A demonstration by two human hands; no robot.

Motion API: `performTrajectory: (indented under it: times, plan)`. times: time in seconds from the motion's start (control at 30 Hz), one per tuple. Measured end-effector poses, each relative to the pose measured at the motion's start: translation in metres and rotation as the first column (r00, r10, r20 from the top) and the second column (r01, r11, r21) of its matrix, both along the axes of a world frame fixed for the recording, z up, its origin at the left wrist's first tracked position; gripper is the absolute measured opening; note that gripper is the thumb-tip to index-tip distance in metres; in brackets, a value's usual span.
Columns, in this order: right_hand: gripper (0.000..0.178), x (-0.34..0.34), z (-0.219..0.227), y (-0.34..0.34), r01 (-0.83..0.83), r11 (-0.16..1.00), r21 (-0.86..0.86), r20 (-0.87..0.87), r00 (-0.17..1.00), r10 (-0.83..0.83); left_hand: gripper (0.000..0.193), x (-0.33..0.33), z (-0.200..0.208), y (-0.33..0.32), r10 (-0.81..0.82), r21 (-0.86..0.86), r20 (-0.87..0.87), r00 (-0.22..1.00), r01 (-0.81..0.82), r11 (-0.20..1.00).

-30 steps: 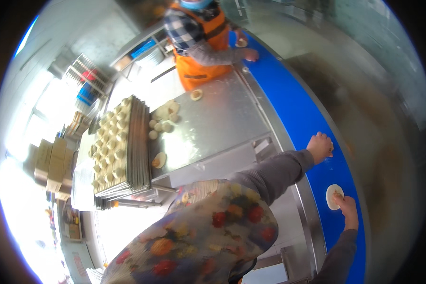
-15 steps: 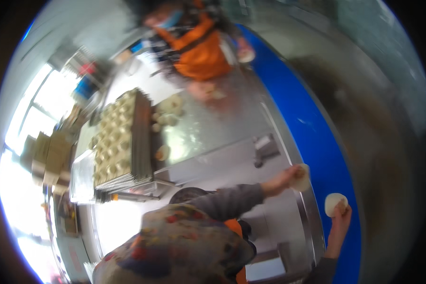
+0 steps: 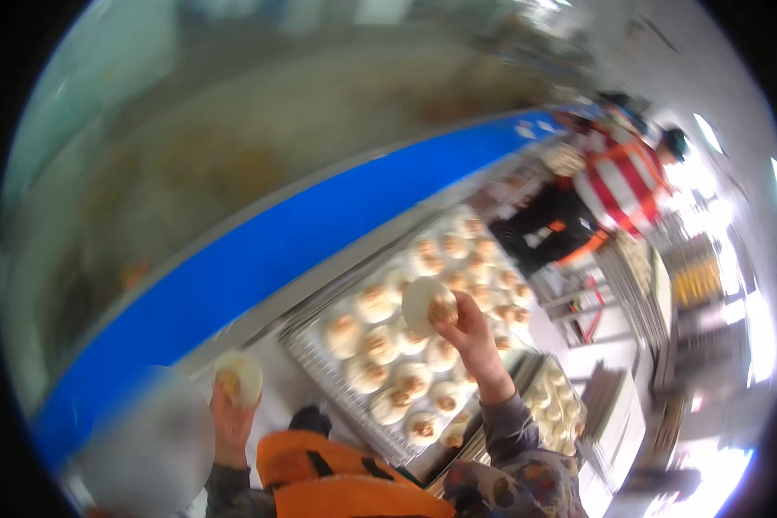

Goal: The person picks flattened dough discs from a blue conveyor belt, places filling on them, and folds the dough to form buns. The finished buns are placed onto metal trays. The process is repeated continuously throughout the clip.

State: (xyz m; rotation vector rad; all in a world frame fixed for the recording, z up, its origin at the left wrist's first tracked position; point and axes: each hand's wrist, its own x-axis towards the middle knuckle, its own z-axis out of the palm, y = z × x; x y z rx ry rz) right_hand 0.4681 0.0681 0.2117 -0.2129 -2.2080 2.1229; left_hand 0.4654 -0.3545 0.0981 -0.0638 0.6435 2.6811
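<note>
My left hand (image 3: 230, 427) is closed on a pale dough round (image 3: 249, 373) with a brown, crumbly patch like filling on it, held near the blue belt. Over a wire-edged tray (image 3: 306, 354), my right hand (image 3: 477, 345) grips another dough round (image 3: 417, 304), its fingers against a similar brown patch. Several filled dough rounds (image 3: 375, 304) sit in rows on the tray below. Blur hides whether the right dough round touches those beneath it.
The blue conveyor belt (image 3: 293, 229) runs from lower left to upper right. Stacked trays (image 3: 634, 276) and another tray of pale dough pieces (image 3: 554, 410) stand at right. A person in red and white stripes (image 3: 626, 181) stands beyond. A blurred greyish round shape (image 3: 151, 445) fills the lower left.
The view has swung round to the right, from a co-worker's table to a tray of filled dough rounds. Both hands still hold dough rounds; my right hand is now over the tray.
</note>
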Motion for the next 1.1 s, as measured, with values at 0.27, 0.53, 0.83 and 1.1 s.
performTrajectory:
  times: [0.27,0.53,0.83,1.1]
  plan:
    - [0.045,0.203,-0.017,0.196,0.713,0.693,0.11,-0.061,0.701,-0.711,0.05,-0.024,0.034,0.167,-0.358,-0.271,0.047,0.932,0.357,0.894]
    - [0.044,0.244,-0.108,0.287,0.693,0.682,0.232,0.229,0.643,-0.731,0.054,0.064,0.054,0.334,-0.802,-0.371,0.171,0.573,0.791,0.486]
    - [0.057,0.163,-0.239,0.297,0.353,0.598,0.719,0.333,0.581,-0.743,0.048,0.122,-0.033,0.4,-0.891,-0.67,0.138,0.432,0.703,0.237]
    - [0.045,0.329,-0.1,0.258,0.633,0.414,0.655,-0.189,0.666,-0.721,0.044,0.125,-0.09,0.507,-1.0,-0.954,0.017,0.025,0.299,-0.009]
